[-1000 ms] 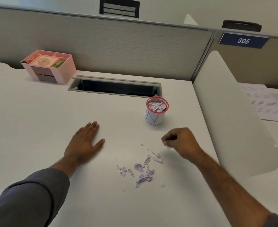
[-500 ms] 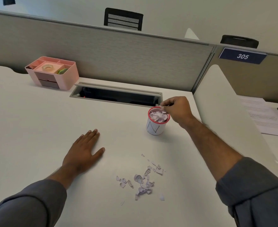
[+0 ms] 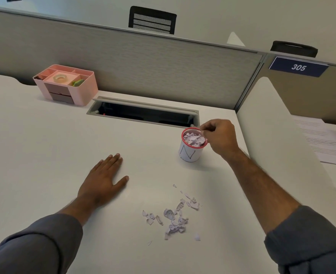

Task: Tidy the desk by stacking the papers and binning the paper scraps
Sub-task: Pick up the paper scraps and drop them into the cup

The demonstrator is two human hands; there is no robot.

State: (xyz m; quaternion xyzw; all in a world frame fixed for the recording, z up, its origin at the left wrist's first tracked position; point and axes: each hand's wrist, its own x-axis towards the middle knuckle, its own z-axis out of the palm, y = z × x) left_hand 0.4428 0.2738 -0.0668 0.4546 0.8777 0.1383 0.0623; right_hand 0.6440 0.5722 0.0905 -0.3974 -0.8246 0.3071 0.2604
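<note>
A small white bin (image 3: pixel 189 154) with a red rim stands on the white desk (image 3: pixel 44 145), filled to the top with crumpled paper scraps (image 3: pixel 194 138). My right hand (image 3: pixel 219 136) hovers at the bin's right rim with its fingers curled, and its fingertips pinch what looks like a small scrap just above the opening. My left hand (image 3: pixel 103 179) lies flat on the desk, fingers straight, left of the bin. A loose pile of torn paper scraps (image 3: pixel 175 216) lies on the desk between my forearms. Printed papers (image 3: pixel 321 141) lie beyond the divider at the right.
A pink desk organiser (image 3: pixel 80 91) with a tape roll stands at the back left. An open cable slot (image 3: pixel 143 113) runs along the back of the desk. A white curved divider (image 3: pixel 277 147) bounds the right side, and a grey partition (image 3: pixel 143 62) rises behind.
My right hand lifted from the scrap pile with a scrap and travelled back to the bin's rim, where it now hovers. My left hand has stayed flat.
</note>
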